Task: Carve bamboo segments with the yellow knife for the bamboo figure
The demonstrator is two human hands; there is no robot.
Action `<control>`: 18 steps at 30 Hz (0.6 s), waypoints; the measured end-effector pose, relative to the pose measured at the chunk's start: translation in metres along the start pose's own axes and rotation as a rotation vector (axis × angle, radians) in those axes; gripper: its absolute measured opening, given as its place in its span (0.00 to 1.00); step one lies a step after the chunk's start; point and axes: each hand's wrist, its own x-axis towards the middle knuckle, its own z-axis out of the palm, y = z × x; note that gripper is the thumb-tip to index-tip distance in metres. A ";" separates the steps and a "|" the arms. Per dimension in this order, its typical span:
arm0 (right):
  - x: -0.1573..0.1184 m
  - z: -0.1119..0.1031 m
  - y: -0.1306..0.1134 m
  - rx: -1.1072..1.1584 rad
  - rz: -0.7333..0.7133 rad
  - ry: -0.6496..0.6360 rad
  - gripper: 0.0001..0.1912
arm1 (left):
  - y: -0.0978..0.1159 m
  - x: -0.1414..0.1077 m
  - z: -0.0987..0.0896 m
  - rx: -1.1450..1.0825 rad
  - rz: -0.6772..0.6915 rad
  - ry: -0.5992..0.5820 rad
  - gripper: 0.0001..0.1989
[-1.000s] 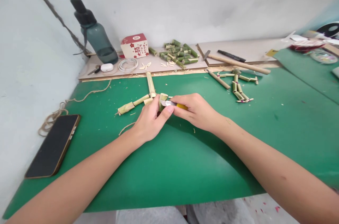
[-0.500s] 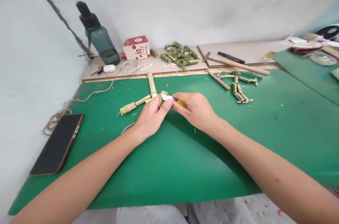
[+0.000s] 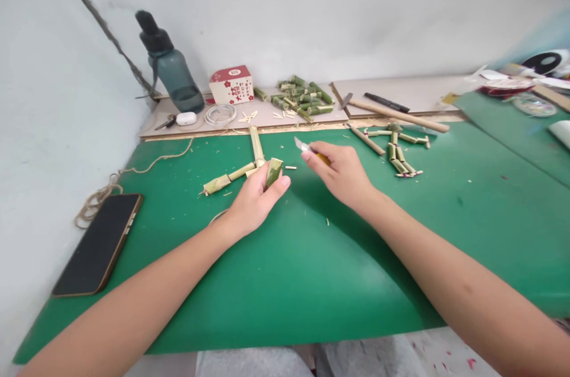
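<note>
My left hand is closed around a short green bamboo piece, its cut end pointing up. In my right hand is a utility knife with a yellow handle, its blade out and apart from the bamboo. A small pale sliver lies on the green mat between the hands. Just behind my left hand, pale bamboo tubes are joined into a figure with an arm-like branch to the left. The part of it behind my fingers is hidden.
A smaller jointed bamboo figure lies right, near a wooden-handled tool. Along the back ledge stand a water bottle, a red-and-white box, cut bamboo pieces and a hammer-like stick. A phone and twine lie left.
My right hand has drawn the knife away from the bamboo piece, up and to the right. A pale sliver now shows on the mat. My left hand keeps its hold.
</note>
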 end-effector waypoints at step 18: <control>-0.017 0.008 -0.035 0.001 -0.117 -0.297 0.17 | -0.002 0.007 0.000 -0.013 -0.026 0.035 0.10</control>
